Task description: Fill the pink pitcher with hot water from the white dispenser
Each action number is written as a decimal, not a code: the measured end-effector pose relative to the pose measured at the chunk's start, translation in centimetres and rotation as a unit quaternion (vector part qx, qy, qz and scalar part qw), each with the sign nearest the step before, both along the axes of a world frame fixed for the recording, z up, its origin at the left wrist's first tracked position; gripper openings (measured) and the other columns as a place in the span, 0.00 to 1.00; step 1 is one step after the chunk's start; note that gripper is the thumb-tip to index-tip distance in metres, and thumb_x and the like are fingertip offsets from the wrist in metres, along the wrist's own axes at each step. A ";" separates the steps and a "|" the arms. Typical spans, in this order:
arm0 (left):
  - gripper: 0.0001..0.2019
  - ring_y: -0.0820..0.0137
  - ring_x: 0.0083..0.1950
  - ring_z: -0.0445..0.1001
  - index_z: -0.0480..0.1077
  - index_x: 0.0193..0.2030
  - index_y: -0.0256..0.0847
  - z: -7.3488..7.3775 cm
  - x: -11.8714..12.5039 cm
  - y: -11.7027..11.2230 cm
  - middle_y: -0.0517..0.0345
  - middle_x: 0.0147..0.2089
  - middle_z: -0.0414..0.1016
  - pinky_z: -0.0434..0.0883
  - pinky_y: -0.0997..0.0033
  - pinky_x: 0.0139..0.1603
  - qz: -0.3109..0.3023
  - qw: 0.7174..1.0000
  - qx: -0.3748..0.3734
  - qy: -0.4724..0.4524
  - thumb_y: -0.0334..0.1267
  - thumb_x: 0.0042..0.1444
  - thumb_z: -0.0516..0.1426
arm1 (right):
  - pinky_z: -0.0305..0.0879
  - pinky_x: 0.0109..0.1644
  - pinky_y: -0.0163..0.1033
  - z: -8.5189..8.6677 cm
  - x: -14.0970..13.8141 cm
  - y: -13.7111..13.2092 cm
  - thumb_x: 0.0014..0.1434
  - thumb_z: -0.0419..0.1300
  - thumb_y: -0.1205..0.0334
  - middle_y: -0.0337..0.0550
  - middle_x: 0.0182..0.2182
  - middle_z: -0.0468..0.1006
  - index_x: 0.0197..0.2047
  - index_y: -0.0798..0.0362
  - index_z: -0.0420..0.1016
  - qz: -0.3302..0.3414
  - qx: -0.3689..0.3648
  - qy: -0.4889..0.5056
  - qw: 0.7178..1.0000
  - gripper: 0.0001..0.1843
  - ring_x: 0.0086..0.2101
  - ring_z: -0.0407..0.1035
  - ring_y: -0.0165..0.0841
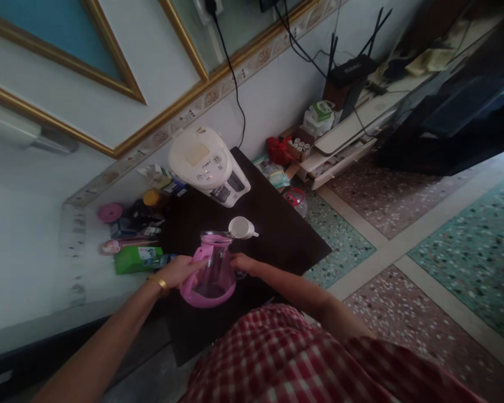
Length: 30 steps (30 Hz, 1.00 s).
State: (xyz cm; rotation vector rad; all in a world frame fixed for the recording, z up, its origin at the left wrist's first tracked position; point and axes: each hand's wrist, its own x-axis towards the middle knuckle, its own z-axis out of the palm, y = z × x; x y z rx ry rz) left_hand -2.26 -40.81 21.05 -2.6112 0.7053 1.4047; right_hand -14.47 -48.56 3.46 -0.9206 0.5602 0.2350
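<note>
Head view: the left hand (186,271) is closed round the smooth pink handle (200,255) of a clear, pink-based pitcher (219,271), which is at the near part of the dark, flat surface (277,226). The right hand (244,263) is against its other side (how firmly it grips, I cannot tell). Just beyond the pitcher's round mouth is a white cup (240,228); farther back stands a rounded, cream-coloured water dispenser (208,162).

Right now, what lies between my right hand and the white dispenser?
The head view shows a white cup between the right hand and the dispenser.
</note>
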 end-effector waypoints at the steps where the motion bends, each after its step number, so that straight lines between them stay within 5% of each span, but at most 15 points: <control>1: 0.32 0.76 0.15 0.59 0.63 0.19 0.38 0.0 0.0 0.0 0.54 0.20 0.73 0.51 0.74 0.18 0.000 1.000 0.000 -0.001 0.72 0.35 0.51 | 0.45 0.24 0.32 0.1 0.0 0.0 0.39 0.51 0.76 0.31 0.15 0.62 0.26 0.57 0.69 0.000 0.000 0.000 1.000 0.10 0.18 0.52 0.22; 22: 0.32 0.77 0.14 0.57 0.63 0.19 0.38 0.0 -0.4 -0.4 0.55 0.18 0.71 0.50 0.75 0.17 0.002 1.000 -0.004 -0.012 0.71 0.35 0.51 | 0.45 0.23 0.31 -0.4 0.1 -0.1 0.40 0.51 0.76 0.32 0.16 0.63 0.27 0.58 0.71 0.000 -0.003 -0.007 1.000 0.11 0.18 0.53 0.22; 30: 0.30 0.77 0.13 0.57 0.62 0.19 0.38 -0.5 -0.6 0.5 0.56 0.17 0.71 0.50 0.76 0.16 0.035 0.999 -0.027 -0.003 0.70 0.35 0.53 | 0.56 0.28 0.30 -0.7 0.1 -0.1 0.39 0.51 0.75 0.34 0.21 0.68 0.28 0.57 0.72 -0.014 0.000 -0.016 1.000 0.13 0.24 0.61 0.25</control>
